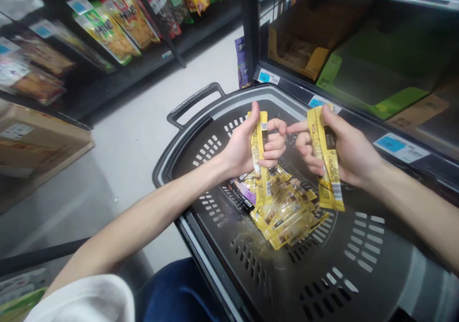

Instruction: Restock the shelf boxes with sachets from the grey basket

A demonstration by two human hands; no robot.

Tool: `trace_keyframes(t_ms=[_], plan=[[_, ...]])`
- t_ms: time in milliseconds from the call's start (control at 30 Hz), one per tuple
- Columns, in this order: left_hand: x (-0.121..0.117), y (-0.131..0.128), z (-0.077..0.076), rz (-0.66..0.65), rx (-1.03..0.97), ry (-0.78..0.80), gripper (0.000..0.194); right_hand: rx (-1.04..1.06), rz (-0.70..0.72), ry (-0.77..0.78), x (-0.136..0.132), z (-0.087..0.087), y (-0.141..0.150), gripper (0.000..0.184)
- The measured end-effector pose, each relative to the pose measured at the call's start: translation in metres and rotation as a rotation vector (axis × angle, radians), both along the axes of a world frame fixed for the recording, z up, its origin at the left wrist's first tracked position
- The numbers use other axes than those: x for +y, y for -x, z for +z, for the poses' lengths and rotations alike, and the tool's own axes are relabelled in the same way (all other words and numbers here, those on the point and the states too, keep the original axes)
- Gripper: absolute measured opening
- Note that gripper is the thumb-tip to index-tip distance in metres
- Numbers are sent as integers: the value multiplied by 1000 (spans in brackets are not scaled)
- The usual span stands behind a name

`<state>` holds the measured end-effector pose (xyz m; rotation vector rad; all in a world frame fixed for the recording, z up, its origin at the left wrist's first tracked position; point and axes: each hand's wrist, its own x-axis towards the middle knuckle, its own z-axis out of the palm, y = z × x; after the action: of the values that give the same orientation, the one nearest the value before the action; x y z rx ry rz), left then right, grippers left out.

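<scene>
My left hand point(247, 142) is closed around a slim yellow snack packet point(264, 178), its thumb pressed along the front. A second yellow snack packet point(325, 169), possibly two overlapping, is gripped in my right hand point(344, 145). The two index fingertips meet or nearly meet. Both hands hover over a dark grey shopping basket point(265, 288) with slotted walls. A loose pile of several similar yellow packets point(290, 212) lies on the basket floor. At the pile's left edge rests a black and purple packet point(244, 195).
To the right stands a shelf with price labels point(400, 147) and a green display box point(405, 104). Bagged snacks point(107, 30) fill the rack at the upper left. A cardboard box point(39, 145) sits on the left, beside the pale floor point(132, 154). The basket's handle point(195, 103) sticks out at its far left.
</scene>
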<state>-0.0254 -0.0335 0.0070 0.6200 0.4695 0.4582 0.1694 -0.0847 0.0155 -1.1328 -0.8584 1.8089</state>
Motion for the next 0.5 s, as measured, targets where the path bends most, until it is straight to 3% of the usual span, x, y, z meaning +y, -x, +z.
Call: trace_keyframes(t_ms=[133,267,500], plan=[[-2,-2,0,39,44,78,69,31,9,-6,1,-2,-1,60],[-3,-3,-1,74,42,46,70,69,13,-49,-4,4,0,69],[-3,-2,3,104,9,63,74,181,-82,-77,-6,12,-4,75]])
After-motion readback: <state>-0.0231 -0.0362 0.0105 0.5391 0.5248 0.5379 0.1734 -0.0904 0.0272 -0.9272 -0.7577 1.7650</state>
